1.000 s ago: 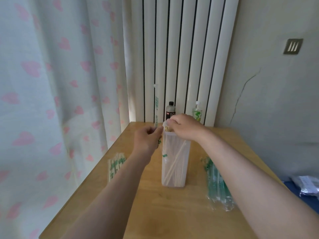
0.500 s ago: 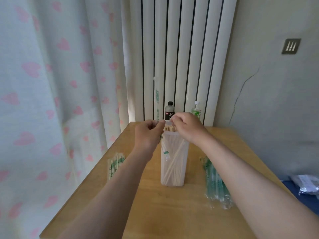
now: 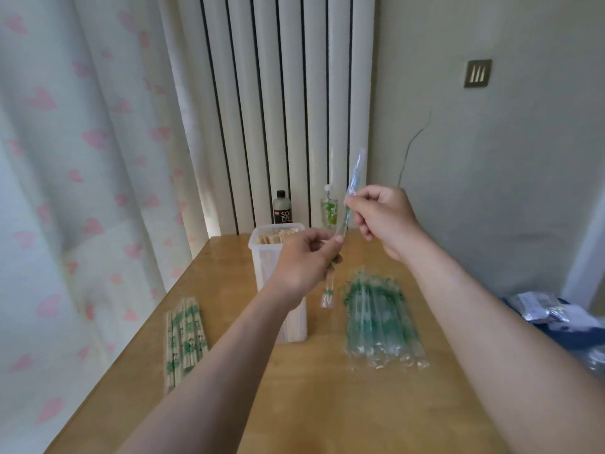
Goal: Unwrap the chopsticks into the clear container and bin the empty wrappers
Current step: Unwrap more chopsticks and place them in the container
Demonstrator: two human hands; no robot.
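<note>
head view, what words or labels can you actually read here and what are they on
"SO" over "DA", white letters on the dark bottle by the radiator; the small red mark above them is too blurred to read.
Green print on the wrapped chopsticks, the pile of empty wrappers, the held wrapper and the green pouch: too small to read.

Clear container point(image 3: 265, 273), upright toward the far edge of the desk point(image 3: 294, 404), packed with bare wooden chopsticks point(image 3: 278, 238) standing on end. Near the left edge, a loose bundle of wrapped chopsticks point(image 3: 185, 339), green print showing, lying lengthwise. Toward the right edge, a flat heap of empty wrappers point(image 3: 379, 322), clear with green print. Above the desk, one long wrapper point(image 3: 355, 172), see-through and tilted, pinched between left hand point(image 3: 307, 260) and right hand point(image 3: 383, 217).
</note>
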